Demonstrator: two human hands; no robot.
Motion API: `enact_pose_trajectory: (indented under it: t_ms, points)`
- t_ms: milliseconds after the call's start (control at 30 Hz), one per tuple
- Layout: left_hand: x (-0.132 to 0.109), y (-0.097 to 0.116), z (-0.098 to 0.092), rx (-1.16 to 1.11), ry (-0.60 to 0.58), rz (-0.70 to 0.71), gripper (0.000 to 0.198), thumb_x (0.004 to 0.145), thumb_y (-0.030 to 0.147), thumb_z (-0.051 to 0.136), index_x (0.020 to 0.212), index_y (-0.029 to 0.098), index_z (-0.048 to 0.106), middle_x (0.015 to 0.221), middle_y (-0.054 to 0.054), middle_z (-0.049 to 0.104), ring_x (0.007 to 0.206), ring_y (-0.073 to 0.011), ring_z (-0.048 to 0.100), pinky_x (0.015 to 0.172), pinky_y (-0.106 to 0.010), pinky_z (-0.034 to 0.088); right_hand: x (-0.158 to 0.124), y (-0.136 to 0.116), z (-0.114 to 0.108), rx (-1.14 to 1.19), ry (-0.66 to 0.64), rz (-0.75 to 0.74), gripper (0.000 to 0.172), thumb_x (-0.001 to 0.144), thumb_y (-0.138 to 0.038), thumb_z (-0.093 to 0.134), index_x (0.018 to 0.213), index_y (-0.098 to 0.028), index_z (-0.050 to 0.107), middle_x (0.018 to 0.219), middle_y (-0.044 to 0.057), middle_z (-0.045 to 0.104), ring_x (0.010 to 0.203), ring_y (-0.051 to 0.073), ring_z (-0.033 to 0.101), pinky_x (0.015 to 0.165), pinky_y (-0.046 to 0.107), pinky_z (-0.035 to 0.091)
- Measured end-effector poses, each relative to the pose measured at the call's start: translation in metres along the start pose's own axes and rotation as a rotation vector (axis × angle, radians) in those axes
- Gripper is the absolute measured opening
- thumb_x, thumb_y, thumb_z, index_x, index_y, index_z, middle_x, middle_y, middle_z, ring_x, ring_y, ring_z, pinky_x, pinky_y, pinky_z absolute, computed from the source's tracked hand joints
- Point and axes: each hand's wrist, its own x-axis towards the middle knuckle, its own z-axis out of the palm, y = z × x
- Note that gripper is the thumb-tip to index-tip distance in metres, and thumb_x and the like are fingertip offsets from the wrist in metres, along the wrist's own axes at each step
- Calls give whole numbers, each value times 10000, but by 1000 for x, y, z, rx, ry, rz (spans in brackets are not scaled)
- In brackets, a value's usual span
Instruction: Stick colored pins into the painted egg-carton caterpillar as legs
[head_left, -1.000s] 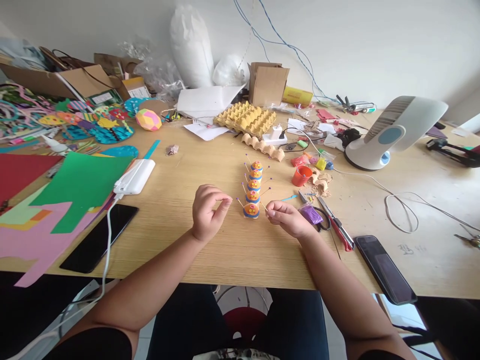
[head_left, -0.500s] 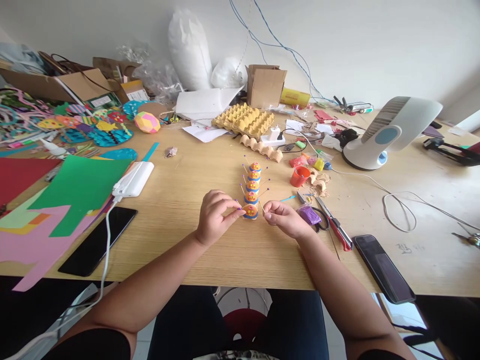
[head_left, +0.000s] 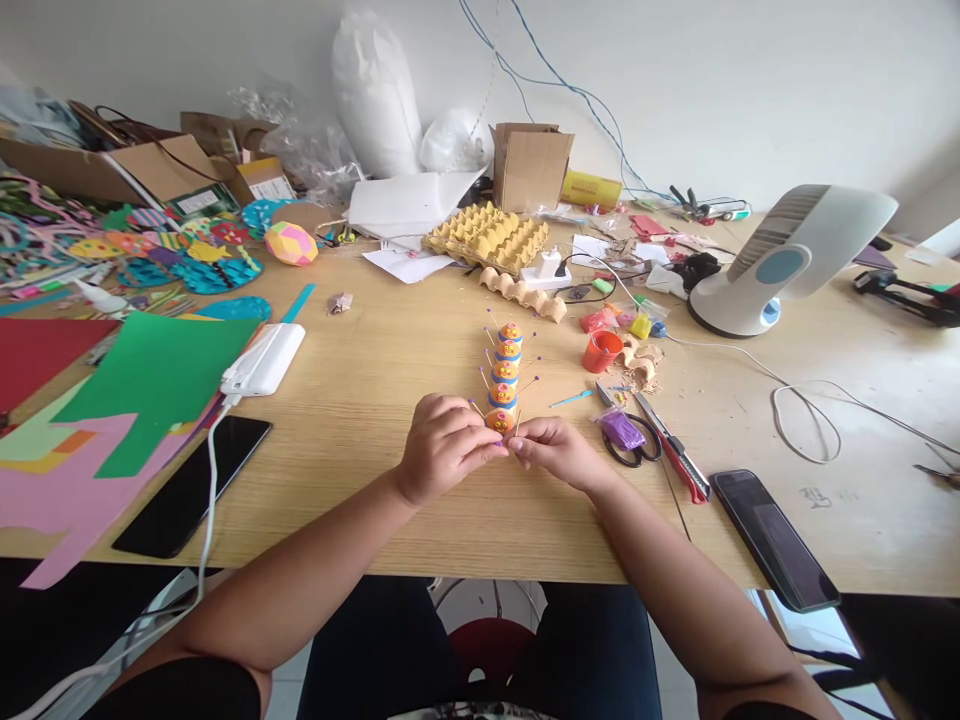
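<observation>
A row of egg-carton cups [head_left: 504,370] with orange faces and blue bands runs away from me on the table. Thin sticks with purple tips stick out on both sides of it. My right hand [head_left: 555,450] pinches a thin, pale wooden stick [head_left: 518,424] just in front of the nearest face. Closed at the fingertips, my left hand [head_left: 446,448] has a small purple lump [head_left: 498,442] at its fingers, which looks like modelling clay. The fingertips of both hands nearly meet and cover the bottom of the nearest cup.
To the right lie a purple clay packet [head_left: 622,430], scissors [head_left: 646,450], a red utility knife [head_left: 686,465], a phone [head_left: 772,540] and an orange cup [head_left: 602,350]. A fan [head_left: 787,260] stands behind. Coloured paper [head_left: 157,380] and a white power bank [head_left: 266,360] are on the left.
Both hands have come together in front of the nearest cup. The right hand's stick has moved left, close to the left fingertips. A purple-tipped stick now shows uncovered at the nearest cup's left.
</observation>
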Motion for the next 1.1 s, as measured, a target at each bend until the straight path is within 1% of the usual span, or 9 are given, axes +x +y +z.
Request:
enact_pose_trajectory:
  t_ms: [100,300,367,467,633,767,900,1000,1100]
  points:
    - [0,1,-1,78,-19,51,177,800,351,814,878,238,703,780,6,715,856,-190,615,830,-365,418,2,5,4,13,38,8,358,832,-498,732,784,-143,735,578,-21,576,562,99,459,575,250,339]
    - [2,7,-3,194,-17,149,178,786,318,829,874,236,697,743,18,710,822,-184,612,779,-358,397,4,13,8,56,119,37,349,738,-491,815,775,-146,781,567,-11,618,522,88,472,531,240,349]
    - [2,7,-3,198,-14,144,190,784,324,830,894,236,702,750,14,712,830,-186,614,787,-360,403,4,12,10,77,149,44,345,721,-487,826,776,-149,787,590,-5,638,518,83,468,516,235,346]
    - [1,6,-1,185,-2,99,216,791,326,824,955,241,713,778,6,720,842,-190,614,808,-366,417,4,10,10,113,197,46,330,709,-477,836,776,-157,792,607,-4,648,521,77,462,513,230,349]
    - [-2,3,0,139,-19,71,185,829,261,785,1002,257,719,800,8,727,848,-179,625,819,-357,425,4,10,9,104,223,49,337,694,-478,846,759,-153,792,575,-7,625,520,80,450,506,233,342]
    - [-1,4,-1,125,-10,73,164,832,229,778,981,266,721,784,18,728,834,-171,633,808,-352,420,4,12,11,122,243,51,336,686,-482,848,756,-160,789,603,3,645,530,86,453,509,238,356]
    - [1,6,-4,139,15,105,160,810,211,791,941,258,712,758,27,721,807,-169,620,792,-350,417,4,11,17,177,272,39,329,677,-486,850,728,-172,768,626,0,646,549,91,455,519,241,374]
    - [2,7,-5,161,37,114,153,795,202,795,906,250,702,742,28,711,797,-172,606,786,-351,415,4,8,20,181,292,32,337,677,-489,846,731,-169,754,626,-5,637,544,86,448,526,243,369]
    - [2,8,-4,162,28,100,133,793,205,786,880,241,692,752,17,706,807,-180,601,790,-357,415,4,6,21,168,315,13,341,695,-495,830,739,-170,735,619,-14,621,541,82,437,538,247,358]
